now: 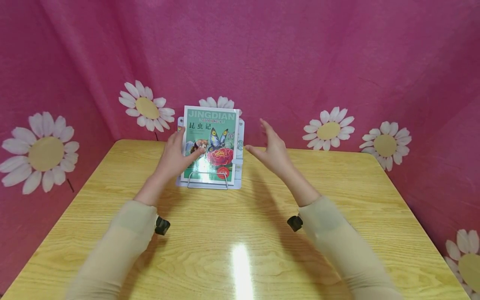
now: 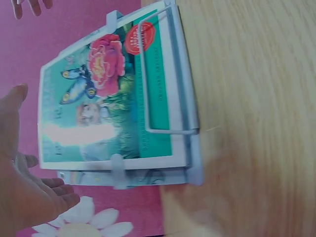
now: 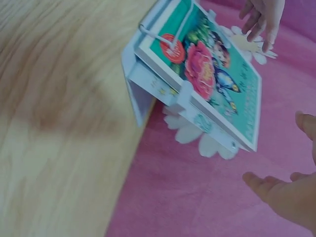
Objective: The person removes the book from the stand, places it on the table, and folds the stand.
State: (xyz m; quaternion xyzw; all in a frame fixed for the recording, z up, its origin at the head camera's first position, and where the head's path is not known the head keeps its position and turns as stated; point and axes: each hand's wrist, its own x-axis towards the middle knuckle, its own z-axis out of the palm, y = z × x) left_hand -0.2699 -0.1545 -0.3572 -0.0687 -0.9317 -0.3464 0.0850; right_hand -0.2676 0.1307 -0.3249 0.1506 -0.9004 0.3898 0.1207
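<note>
A green book (image 1: 221, 156) with a butterfly, a red flower and white borders leans on a pale book stand (image 1: 241, 143). A wire bracket (image 2: 147, 94) crosses the lower part of its cover, and a clip (image 3: 183, 96) sits at each side edge. My left hand (image 1: 174, 154) is by the book's left edge, its fingers extended and the thumb in front of the cover; the left wrist view shows a gap between hand and book. To the right of the stand, my right hand (image 1: 275, 154) hovers with fingers spread, holding nothing.
The stand rests near the back of a wooden table (image 1: 240, 225). Close behind it hangs a pink curtain (image 1: 262, 62) with large white daisies. Each sleeve has a small dark device (image 1: 162, 226) at the wrist.
</note>
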